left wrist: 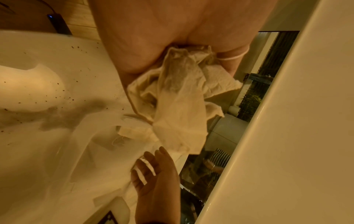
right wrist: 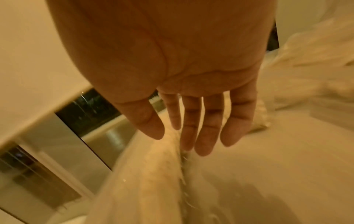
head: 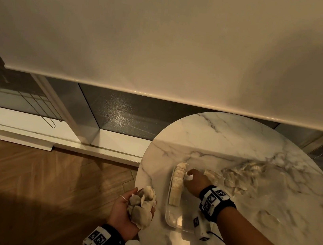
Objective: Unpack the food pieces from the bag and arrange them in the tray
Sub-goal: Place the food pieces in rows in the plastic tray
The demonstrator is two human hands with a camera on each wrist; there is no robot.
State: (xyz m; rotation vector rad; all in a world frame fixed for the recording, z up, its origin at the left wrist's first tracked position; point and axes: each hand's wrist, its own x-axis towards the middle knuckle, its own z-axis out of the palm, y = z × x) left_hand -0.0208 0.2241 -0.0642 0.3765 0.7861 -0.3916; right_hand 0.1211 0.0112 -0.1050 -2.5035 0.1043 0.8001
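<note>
Head view, nearest me: my left hand (head: 123, 210) is cupped palm up just off the table (head: 235, 149) edge, fingers curled round a clump of pale food pieces (head: 141, 206); a thin white band sits on one finger. Left wrist view shows those pieces (left wrist: 178, 109) as crumpled, floury wrappers pressed against my palm.

Just beyond, a clear tray (head: 170, 220) lies on the marble table. A row of pieces (head: 177, 183) stands along its left wall, running away from me; a few more lie at its far right corner. My right hand (head: 195, 181) reaches over the tray, beside the far end of the row. Right wrist view shows that hand (right wrist: 191, 84) released, fingers (right wrist: 206, 128) straight and together, holding nothing, tips just above the row.

Farther right on the table lies the clear bag (head: 252, 176), crumpled, with more pieces inside.

Behind the table is a window under a drawn blind (head: 168, 40).
</note>
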